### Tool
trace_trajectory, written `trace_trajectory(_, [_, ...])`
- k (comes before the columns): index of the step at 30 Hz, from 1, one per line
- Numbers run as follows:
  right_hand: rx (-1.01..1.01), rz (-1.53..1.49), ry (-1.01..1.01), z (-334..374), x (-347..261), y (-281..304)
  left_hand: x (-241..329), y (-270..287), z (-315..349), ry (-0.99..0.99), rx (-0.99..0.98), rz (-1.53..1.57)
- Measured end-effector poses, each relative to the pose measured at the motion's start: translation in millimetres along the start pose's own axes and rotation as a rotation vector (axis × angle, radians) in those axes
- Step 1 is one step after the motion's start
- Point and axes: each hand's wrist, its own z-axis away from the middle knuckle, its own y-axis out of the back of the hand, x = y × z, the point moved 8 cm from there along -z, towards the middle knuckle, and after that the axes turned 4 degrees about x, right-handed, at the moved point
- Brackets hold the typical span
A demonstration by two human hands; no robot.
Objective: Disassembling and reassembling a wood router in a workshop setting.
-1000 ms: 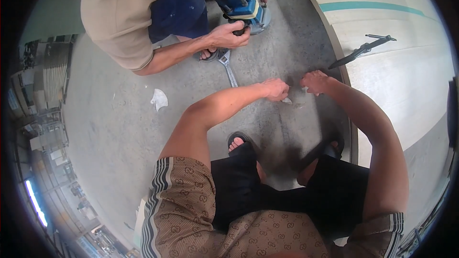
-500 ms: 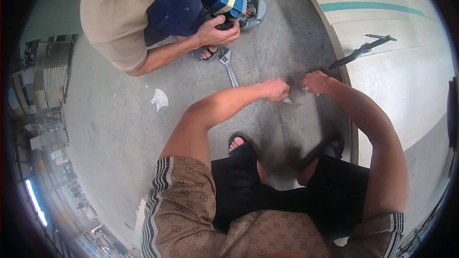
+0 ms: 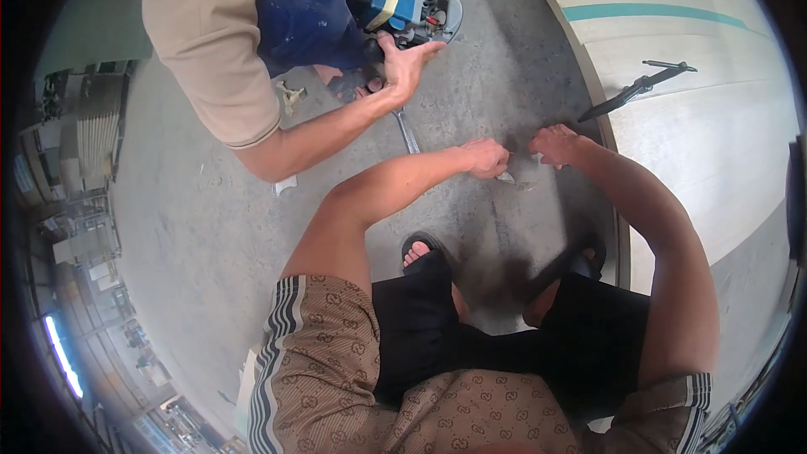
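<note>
My left hand point(image 3: 486, 157) and my right hand point(image 3: 555, 145) are stretched out low over the grey concrete floor, fingertips nearly meeting. Both are closed in a pinch on a small thin piece point(image 3: 519, 155) between them; it is too small to identify. A small pale scrap point(image 3: 507, 176) lies on the floor just below my left hand. I am squatting, with my sandalled feet point(image 3: 420, 250) under my arms.
A co-worker in a tan shirt crouches ahead, holding a blue power tool point(image 3: 391, 0) in both hands. A wrench point(image 3: 409, 130) lies on the floor near my left hand. A pale wooden board point(image 3: 714, 134) at right carries a black clamp point(image 3: 639, 86). A white scrap point(image 3: 286, 185) lies to the left.
The co-worker has lifted the blue power tool off the floor and turned it in both hands. My own hands have stayed almost still.
</note>
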Motion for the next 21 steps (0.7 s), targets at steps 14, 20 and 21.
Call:
trace_trajectory(14, [-0.007,-0.015,0.001,0.2,0.6,-0.9,5.3,2.6,2.4,0.001,-0.019,0.002])
trace_trajectory(20, [0.012,-0.011,0.013,2.3,0.6,0.3,4.5,1.3,0.3,0.021,-0.034,0.017])
trace_trajectory(21, [0.029,-0.003,0.021,2.2,-0.7,2.4,3.6,1.1,0.7,0.025,-0.033,0.021])
